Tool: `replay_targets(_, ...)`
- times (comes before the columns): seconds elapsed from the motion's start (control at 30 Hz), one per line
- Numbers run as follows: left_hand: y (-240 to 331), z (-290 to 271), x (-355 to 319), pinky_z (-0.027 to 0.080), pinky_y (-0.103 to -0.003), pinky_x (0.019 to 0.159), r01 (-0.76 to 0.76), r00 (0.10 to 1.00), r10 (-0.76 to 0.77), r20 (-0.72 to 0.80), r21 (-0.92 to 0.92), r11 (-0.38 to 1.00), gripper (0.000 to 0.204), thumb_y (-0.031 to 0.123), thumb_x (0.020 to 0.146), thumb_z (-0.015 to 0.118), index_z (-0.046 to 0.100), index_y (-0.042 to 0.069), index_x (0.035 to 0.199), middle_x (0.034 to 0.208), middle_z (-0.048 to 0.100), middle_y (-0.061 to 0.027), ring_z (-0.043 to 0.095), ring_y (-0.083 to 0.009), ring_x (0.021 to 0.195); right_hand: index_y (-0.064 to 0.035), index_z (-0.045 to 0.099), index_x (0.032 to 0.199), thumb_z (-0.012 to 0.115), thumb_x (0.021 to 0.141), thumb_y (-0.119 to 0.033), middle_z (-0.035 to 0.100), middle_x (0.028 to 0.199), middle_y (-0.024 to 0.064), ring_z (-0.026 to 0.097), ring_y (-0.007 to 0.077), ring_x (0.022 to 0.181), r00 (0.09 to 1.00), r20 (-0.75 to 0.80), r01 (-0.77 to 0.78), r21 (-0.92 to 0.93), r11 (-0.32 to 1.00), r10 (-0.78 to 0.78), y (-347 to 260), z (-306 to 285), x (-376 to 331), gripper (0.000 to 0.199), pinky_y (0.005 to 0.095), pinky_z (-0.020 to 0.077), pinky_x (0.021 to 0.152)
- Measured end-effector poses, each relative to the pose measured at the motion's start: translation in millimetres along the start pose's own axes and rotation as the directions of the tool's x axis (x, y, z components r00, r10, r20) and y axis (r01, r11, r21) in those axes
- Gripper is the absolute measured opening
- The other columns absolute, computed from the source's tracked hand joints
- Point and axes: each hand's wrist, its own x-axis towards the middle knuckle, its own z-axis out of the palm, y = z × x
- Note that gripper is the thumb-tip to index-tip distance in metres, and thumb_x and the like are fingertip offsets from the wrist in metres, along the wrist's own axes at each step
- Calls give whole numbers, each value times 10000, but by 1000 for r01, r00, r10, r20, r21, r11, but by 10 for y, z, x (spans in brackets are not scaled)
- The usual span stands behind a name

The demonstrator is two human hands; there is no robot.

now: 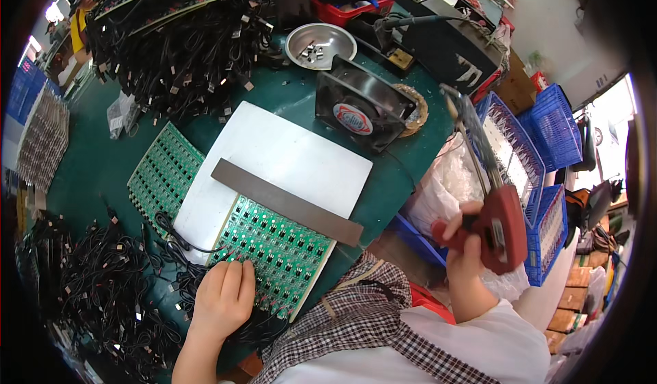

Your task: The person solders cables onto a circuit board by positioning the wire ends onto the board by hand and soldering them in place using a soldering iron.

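1. Work table (89,161): green surface; it carries the items in the entries below, except the soldering gun and my hands.
2. Upper cable heap (185,62): black cables with metal plugs, piled at the far left, circuit boards on top.
3. Lower cable heap (96,288): more black cables, spread to the left of my left hand.
4. White slab (294,151): set at an angle in the middle of the table.
5. Circuit panel (274,254): green, with rows of small black components; located directly in front of me, over the near part of the white slab.
6. Soldering gun (505,230): red body, raised at my right beyond the table edge. My right hand (467,257) is clamped around its handle; the metal tip points away from me, well apart from the circuit panel.
7. Fan (359,103): black, square-framed, upright beyond the white slab.
8. Flat strip (284,202): grey-brown, laid along the panel's far edge.
9. Second panel (164,172): green, just left of the white slab.
10. Left hand (226,295): my fingers are together at the circuit panel's left edge, beside thin red wires. I cannot tell whether they pinch a wire.
11. Metal bowl (342,45): round, behind the fan, containing small metal parts (313,53).
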Motion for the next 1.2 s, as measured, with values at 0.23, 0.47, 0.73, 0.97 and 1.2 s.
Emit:
replay_targets(0.23, 64, -102, -33, 508, -343, 704, 107, 994, -106, 17, -36, 994, 291, 38, 639, 603, 621, -40, 918, 934, 584, -134, 576, -263, 848, -29, 405, 1302, 565, 843, -74, 506, 1274, 113, 559, 158, 957, 997, -52, 7, -621, 784, -50, 237, -243, 562, 489, 274, 436, 850)
replay_targets(0.47, -424, -397, -432, 455, -378, 715, 671, 652, -690, -313, -185, 718, 191, 17, 718, 650, 637, 12, 908, 873, 614, -110, 570, -275, 836, 74, 438, 1193, 518, 865, -12, 562, 1069, 167, 440, 65, 554, 985, -29, 128, -529, 839, -169, -214, -486, 517, 349, 166, 333, 459)
replay_targets(0.73, -643, -222, -949, 418, -363, 858, 803, 522, -849, 86, -385, 455, 215, 35, 666, 701, 651, 15, 875, 901, 638, -97, 564, -278, 922, 68, 428, 1151, 526, 872, -95, 535, 1060, 178, 445, 100, 573, 990, 22, 138, -411, 901, -142, -274, -246, 398, 338, 193, 346, 508)
replay_targets(0.97, -727, -146, -1086, 465, -228, 646, 709, 293, -953, 71, -686, 167, 150, -25, 729, 670, 685, -25, 878, 828, 670, -64, 601, -95, 719, 57, 421, 1160, 550, 863, -169, 525, 1054, 169, 445, 93, 562, 990, 84, 140, -405, 904, -116, -322, -281, 310, 395, 189, 336, 488)
replay_targets(1.2, -234, -464, -220, 443, -221, 558, 581, 628, -774, -84, -611, 538, 223, -91, 703, 639, 680, -9, 906, 804, 628, -79, 583, -123, 657, 57, 391, 1194, 633, 818, -315, 507, 1047, 167, 479, 109, 556, 998, 59, 42, -315, 948, -25, -342, -113, 122, 582, 200, 386, 467)
